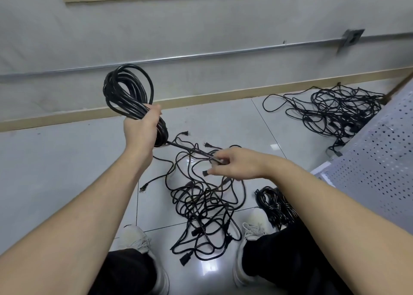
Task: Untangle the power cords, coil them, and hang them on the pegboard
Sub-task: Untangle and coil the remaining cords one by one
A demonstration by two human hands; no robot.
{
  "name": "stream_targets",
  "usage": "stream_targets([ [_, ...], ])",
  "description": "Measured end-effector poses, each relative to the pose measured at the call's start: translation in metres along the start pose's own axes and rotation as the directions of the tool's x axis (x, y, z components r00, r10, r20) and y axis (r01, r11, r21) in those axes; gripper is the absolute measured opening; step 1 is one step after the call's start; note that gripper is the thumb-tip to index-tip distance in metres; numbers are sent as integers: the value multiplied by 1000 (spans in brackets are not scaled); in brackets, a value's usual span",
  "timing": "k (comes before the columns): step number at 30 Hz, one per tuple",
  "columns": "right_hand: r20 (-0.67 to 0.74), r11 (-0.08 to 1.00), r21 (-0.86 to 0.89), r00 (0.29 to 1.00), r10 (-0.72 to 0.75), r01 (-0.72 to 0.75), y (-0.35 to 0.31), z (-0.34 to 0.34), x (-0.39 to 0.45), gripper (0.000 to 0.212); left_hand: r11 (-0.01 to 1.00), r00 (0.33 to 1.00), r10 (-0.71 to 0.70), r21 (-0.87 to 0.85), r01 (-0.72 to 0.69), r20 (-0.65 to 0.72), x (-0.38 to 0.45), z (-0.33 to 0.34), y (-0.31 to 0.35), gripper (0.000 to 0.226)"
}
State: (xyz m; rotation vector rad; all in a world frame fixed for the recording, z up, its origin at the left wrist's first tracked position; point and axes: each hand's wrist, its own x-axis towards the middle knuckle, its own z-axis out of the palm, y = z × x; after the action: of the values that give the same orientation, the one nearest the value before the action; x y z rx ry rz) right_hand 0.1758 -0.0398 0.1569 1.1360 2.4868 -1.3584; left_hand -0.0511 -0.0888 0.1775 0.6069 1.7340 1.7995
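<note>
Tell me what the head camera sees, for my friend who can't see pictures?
A person's left hand holds up a coiled black cord, while the right hand pinches its loose end. Below, between their shoes, a tangled pile of cords lies on the tiled floor; another tangle sits by the wall.

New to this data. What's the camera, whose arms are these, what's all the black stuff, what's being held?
One picture, from a wide-angle camera worn on a person's head, looking down at their own bare arms; no robot. The left hand grips a coiled cord, raised above the floor. The right hand pinches that cord's loose tail, stretched between the hands. Below, between the shoes, lies a tangled pile of cords on the tiled floor. A second tangle lies by the wall, and a bundled cord near the right shoe. The perforated white panel at right looks like the pegboard.
</note>
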Motion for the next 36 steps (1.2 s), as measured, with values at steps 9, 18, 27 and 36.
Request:
stream_targets([
  [9, 53, 995, -84, 997, 55, -51, 7, -25, -24, 26, 996, 1000, -11, 86, 13, -17, 2, 0, -3, 14],
  [18, -124, 989, 102, 988, -93, 106, 11, -37, -34, 41, 932, 995, 18, 358, -52, 98, 4, -1, -18, 14],
  [27, -562, 887, 240, 801, -205, 396, -4, -34, -32, 29, 854, 849, -202, 512, -91, 489, -53, 30, -19, 52],
  [36, -758, 810, 367, 652, -24, 457, -4, -38, -18, 30, 929, 699, -170, 349, -121, 695, -79, 39, -19, 37],
])
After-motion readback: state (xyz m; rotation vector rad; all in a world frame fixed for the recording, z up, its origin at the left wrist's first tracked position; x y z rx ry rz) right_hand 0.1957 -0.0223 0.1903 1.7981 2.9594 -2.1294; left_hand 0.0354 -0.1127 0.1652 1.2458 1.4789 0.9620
